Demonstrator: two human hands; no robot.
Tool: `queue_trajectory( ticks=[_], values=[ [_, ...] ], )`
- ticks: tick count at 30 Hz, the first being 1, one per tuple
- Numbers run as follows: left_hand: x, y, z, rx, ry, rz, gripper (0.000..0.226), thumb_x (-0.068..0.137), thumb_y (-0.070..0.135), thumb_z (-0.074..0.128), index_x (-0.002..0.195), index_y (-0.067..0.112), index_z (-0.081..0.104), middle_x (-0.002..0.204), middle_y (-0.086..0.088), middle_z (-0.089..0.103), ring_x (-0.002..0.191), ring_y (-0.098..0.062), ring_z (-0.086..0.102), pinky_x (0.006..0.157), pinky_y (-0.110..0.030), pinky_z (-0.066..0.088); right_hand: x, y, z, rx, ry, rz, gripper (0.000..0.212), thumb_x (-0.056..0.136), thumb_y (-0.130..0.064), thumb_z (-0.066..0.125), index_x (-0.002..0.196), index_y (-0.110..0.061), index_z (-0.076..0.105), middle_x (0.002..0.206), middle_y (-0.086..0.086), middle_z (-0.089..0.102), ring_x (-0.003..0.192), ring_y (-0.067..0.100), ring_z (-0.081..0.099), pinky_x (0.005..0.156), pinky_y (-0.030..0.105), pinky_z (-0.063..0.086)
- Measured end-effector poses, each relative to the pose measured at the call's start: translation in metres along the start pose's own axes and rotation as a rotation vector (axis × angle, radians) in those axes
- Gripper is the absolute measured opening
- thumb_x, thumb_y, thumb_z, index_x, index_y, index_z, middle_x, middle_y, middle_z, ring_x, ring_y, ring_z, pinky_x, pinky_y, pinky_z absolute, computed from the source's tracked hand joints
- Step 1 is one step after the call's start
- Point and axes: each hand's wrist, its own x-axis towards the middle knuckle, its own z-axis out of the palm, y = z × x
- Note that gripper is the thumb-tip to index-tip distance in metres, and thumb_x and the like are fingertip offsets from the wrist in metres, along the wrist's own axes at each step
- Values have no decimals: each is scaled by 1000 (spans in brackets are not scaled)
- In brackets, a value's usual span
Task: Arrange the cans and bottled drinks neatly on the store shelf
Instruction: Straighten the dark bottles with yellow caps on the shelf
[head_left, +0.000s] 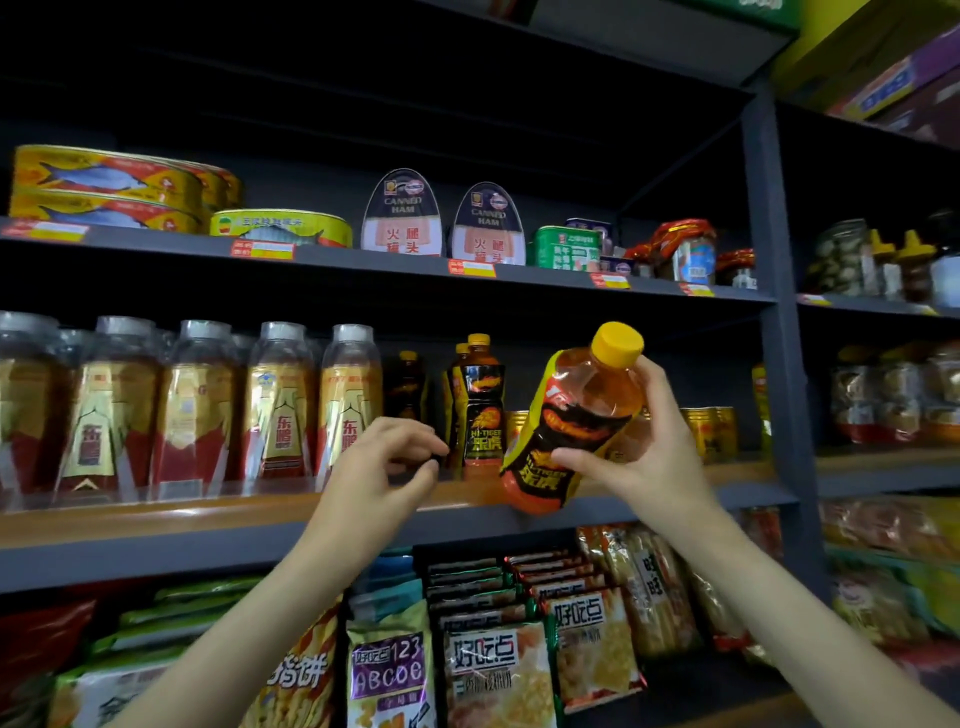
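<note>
1 head-worn wide-angle view faces forward and slightly upward, close to the dark grey metal store shelf (519, 525), within arm's reach; straight edges bow toward the corners.

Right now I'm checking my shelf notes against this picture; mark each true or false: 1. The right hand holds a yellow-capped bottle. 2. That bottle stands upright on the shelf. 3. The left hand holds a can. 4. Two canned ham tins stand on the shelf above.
1. True: the right hand grips the yellow-capped Hi-Tiger bottle.
2. False: it is tilted, held in front of the drinks shelf.
3. False: the left hand holds no can; its fingers are loosely curled.
4. True: two canned ham tins stand side by side there.
</note>
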Motion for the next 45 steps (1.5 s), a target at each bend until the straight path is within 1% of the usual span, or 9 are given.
queue_trajectory(
  ticks=[3,7,13,18,21,23,31,37,45],
  values=[
    [8,6,17,29,-23,40,30,87,5,60,84,34,60,105,17,52,95,14,49,77,-1,39,-3,1,-13,-99,-25,-62,85,59,-46,80,119,-71,24,124,-42,39,123,-7,43,102,23,41],
    [23,16,59,47,-12,63,32,87,3,59,84,35,58,105,19,47,95,13,50,77,-1,40,-6,12,-46,-167,65,-66,88,64,-23,88,124,-55,32,131,-24,45,122,0,47,100,23,42],
    [47,44,152,26,-90,65,18,87,6,58,91,23,62,108,4,47,94,-5,54,84,-21,41,13,59,-143,719,421,565,78,56,-20,79,129,-9,54,114,8,67,90,21,69,68,35,58],
    [88,73,247,120,-62,84,16,88,8,58,102,13,63,112,1,45,104,-10,44,84,-13,28,29,113,-234,601,627,563,55,75,-9,76,123,-12,50,105,6,67,92,22,67,80,41,56],
    [116,82,309,252,-35,82,28,90,16,56,118,15,58,129,-3,45,122,-22,42,100,-34,32,48,154,-284,425,679,432,67,70,-14,83,125,-22,44,110,-1,61,98,17,63,83,39,54],
    [132,84,347,364,-51,84,38,93,22,52,131,18,50,144,-2,38,134,-21,33,110,-40,20,57,181,-310,184,692,345,76,65,-23,87,126,-29,42,115,-4,57,104,15,60,90,41,51],
    [153,59,413,782,-8,41,64,90,43,22,146,15,32,152,-9,31,143,-25,20,115,-47,7,95,269,-328,-279,459,82,80,76,-23,80,139,-14,32,136,2,40,118,8,40,89,2,30],
    [158,59,414,918,-7,53,60,86,39,26,122,6,60,112,-14,66,107,-33,60,102,-53,32,97,328,-317,-398,302,171,84,80,-34,75,147,-21,27,143,9,37,127,27,42,96,33,37],
    [157,56,415,967,-14,46,60,84,38,25,122,8,60,106,-14,65,100,-33,60,103,-50,31,93,353,-318,-337,155,352,74,87,-36,66,148,-26,25,137,11,48,128,30,44,102,44,38]
  ],
)
